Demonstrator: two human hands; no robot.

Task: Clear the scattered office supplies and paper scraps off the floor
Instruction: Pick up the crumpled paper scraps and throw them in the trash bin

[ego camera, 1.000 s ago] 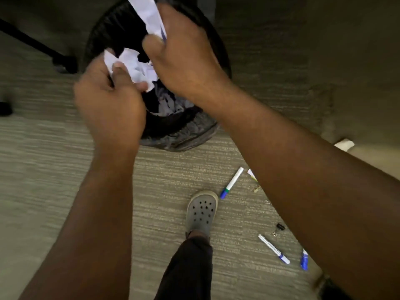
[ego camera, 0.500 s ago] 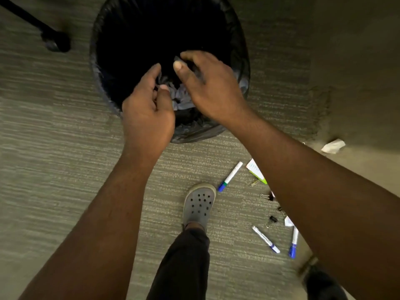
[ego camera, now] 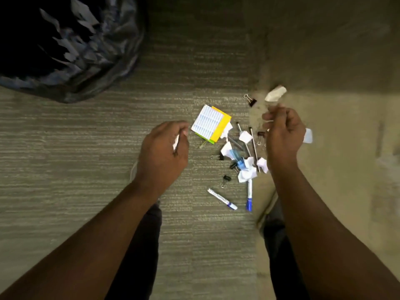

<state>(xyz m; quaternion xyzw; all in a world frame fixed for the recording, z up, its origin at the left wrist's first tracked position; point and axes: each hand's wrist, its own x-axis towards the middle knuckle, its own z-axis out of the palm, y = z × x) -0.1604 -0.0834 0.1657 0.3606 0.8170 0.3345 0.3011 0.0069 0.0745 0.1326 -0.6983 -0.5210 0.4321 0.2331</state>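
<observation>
Head view, looking down. Left hand (ego camera: pixel 162 154) and right hand (ego camera: pixel 282 135) hover over grey carpet floor (ego camera: pixel 86 169), fingers loosely curled; can't tell if either holds a scrap. Clutter lies btwn hands: yellow-white pad of label sheets (ego camera: pixel 211 124), torn white paper scraps (ego camera: pixel 245 173), blue-capped white markers (ego camera: pixel 249 194), black binder clips (ego camera: pixel 226 178). Pad nearest left fingers; scraps nearer right. Black-lined waste bin (ego camera: pixel 71 57) far upper left.

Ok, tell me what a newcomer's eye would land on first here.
First the clutter on the carpet between the hands: white paper scraps, binder clips and two blue-capped markers, beside a yellow and white notepad. Then the left hand and right hand, both loosely curled above it. At the upper left stands the black-lined bin, paper already inside.
</observation>
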